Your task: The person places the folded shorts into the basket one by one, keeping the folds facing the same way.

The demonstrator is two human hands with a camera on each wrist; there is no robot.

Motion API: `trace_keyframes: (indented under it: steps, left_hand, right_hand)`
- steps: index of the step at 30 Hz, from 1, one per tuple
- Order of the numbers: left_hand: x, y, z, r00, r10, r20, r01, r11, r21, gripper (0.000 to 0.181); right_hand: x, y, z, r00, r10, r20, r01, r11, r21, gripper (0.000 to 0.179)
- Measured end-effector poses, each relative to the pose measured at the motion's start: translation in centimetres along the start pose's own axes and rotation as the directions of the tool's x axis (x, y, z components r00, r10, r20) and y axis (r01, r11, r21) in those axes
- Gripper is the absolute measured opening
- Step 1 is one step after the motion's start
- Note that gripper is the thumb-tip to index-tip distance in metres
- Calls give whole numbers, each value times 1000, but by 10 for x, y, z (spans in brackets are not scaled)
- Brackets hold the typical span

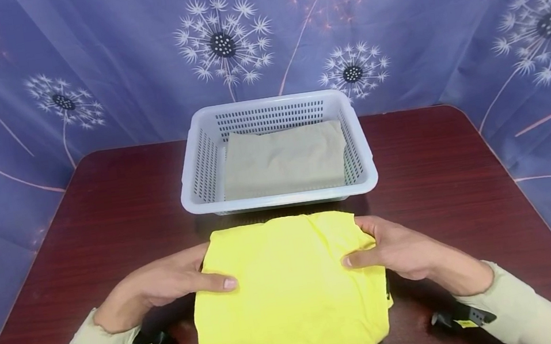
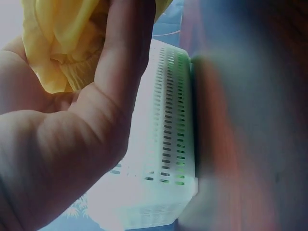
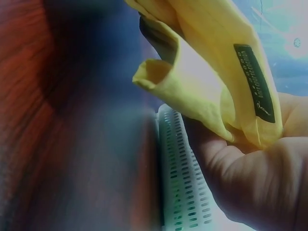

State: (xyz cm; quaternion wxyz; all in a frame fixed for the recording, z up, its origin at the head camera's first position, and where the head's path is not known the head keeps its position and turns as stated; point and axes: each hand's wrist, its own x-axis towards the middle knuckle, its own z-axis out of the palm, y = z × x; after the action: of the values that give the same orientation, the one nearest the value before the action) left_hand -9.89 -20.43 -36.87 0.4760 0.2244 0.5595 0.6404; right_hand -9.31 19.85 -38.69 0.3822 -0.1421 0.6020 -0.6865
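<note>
A folded yellow garment is held between both hands, in front of the basket. My left hand grips its left edge, thumb on top and the other fingers hidden beneath. At the opposite edge my right hand grips it the same way. In the right wrist view, a dark label shows on the cloth's side, and its folded layers hang loosely. The left wrist view has the yellow cloth between thumb and fingers.
Behind the garment stands a white perforated plastic basket with a folded beige cloth lying in it. Both are on a dark red-brown wooden table. A blue curtain with dandelion prints hangs at the back and sides.
</note>
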Motion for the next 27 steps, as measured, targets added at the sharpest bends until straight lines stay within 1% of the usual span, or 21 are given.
trace_keyframes:
  steps: [9, 10, 17, 22, 27]
  left_hand:
    - [-3, 5, 2, 999, 22, 37, -22, 1000, 2, 44]
    - [-3, 6, 2, 999, 23, 38, -23, 1000, 4, 43]
    - [-5, 16, 5, 1000, -22, 22, 22, 1000, -21, 43]
    - [-7, 20, 5, 1000, -13, 22, 13, 1000, -17, 43]
    - [-8, 24, 4, 1000, -11, 28, 11, 1000, -12, 42]
  right_hand:
    - [-1, -7, 1, 1000, -4, 17, 4, 1000, -5, 40]
    - [-1, -8, 1, 1000, -5, 19, 5, 1000, -6, 40]
    - [-3, -17, 2, 1000, -6, 29, 6, 1000, -9, 41]
    - [-3, -20, 2, 999, -7, 36, 7, 1000, -4, 40]
    - [-2, -24, 3, 1000, -7, 22, 7, 999, -34, 40]
